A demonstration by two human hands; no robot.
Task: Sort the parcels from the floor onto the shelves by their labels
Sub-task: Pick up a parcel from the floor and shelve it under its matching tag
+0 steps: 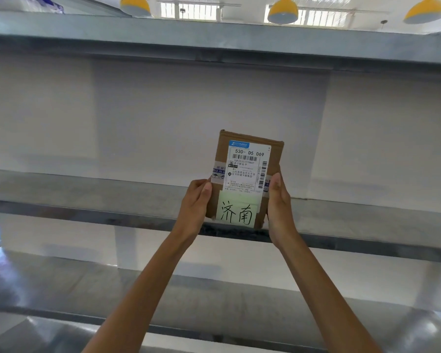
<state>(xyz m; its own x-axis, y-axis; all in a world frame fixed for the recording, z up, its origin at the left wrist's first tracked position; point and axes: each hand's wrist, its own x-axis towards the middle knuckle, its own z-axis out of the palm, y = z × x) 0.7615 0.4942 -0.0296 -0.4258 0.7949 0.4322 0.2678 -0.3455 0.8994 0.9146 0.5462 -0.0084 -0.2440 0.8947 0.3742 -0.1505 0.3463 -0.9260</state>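
A parcel-sorting storeroom: bare metal shelves (87, 200) line a white wall, with yellow pendant lamps (282, 10) hanging overhead.

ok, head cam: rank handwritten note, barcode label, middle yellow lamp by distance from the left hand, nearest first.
From the left hand:
1. Handwritten note, on the parcel's lower face, just right of the hand.
2. Barcode label, higher on the parcel, up and right.
3. Middle yellow lamp, overhead, far above the shelves.

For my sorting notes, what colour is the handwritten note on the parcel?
Pale green sticky note with black handwriting, head view.
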